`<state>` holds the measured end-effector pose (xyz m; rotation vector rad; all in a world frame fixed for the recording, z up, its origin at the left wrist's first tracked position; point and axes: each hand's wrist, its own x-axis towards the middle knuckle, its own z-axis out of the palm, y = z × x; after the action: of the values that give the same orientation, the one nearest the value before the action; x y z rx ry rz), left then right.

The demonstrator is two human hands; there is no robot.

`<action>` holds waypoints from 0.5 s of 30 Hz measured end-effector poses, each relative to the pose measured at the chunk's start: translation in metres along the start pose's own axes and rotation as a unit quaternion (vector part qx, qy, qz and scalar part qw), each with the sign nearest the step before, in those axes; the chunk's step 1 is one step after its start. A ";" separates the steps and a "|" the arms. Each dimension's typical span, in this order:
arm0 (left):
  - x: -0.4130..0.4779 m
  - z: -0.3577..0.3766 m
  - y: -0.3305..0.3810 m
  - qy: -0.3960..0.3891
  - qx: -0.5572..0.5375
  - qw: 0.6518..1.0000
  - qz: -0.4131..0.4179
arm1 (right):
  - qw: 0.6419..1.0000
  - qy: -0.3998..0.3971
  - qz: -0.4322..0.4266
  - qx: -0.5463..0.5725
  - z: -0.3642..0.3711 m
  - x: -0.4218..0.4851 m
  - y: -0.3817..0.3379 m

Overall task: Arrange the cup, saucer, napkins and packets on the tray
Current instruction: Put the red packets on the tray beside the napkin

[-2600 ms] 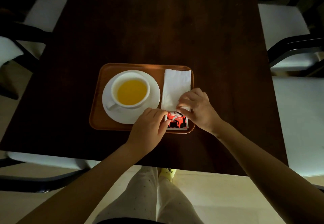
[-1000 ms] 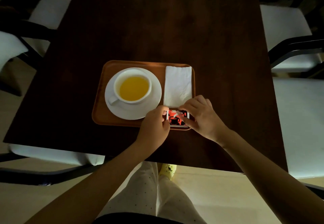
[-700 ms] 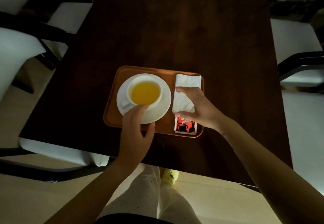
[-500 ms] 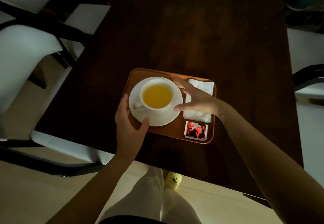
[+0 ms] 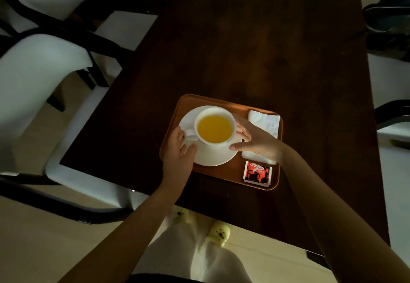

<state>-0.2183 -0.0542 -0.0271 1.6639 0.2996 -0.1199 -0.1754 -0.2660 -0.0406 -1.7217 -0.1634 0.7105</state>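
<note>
1. Cup [image 5: 215, 125] of white china, nearly full of yellow drink, stands on its saucer [image 5: 210, 155] in the left half of the tray [image 5: 175, 114]; it looks hard, smooth, breakable and likely to spill if tilted
2. Saucer is best held by opposite rims and kept level, since the cup sits loose on it
3. Left hand [image 5: 178, 152] is open, fingers by the cup handle and thumb on the saucer's near rim
4. Right hand [image 5: 255, 142] is open, fingertips at the cup's right side, gripping nothing firmly
5. Napkins [image 5: 265, 120], soft and light, lie at the tray's right, partly under that hand
6. Packet [image 5: 257, 174], thin and light, lies flat at the near right corner
</note>
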 end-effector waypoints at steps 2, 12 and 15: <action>0.006 -0.003 0.002 -0.007 0.026 1.000 0.005 | 1.000 0.028 0.001 0.007 0.008 -0.004 -0.001; 0.037 -0.024 0.004 -0.071 0.127 0.989 0.018 | 0.989 0.140 0.006 0.040 0.047 -0.009 0.001; 0.043 -0.028 0.004 -0.090 0.144 0.985 0.023 | 0.984 0.174 0.015 0.046 0.055 -0.007 0.002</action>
<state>-0.1786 -0.0214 -0.0306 1.9298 0.1101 -0.2876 -0.2114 -0.2239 -0.0456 -1.7337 0.1366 0.4216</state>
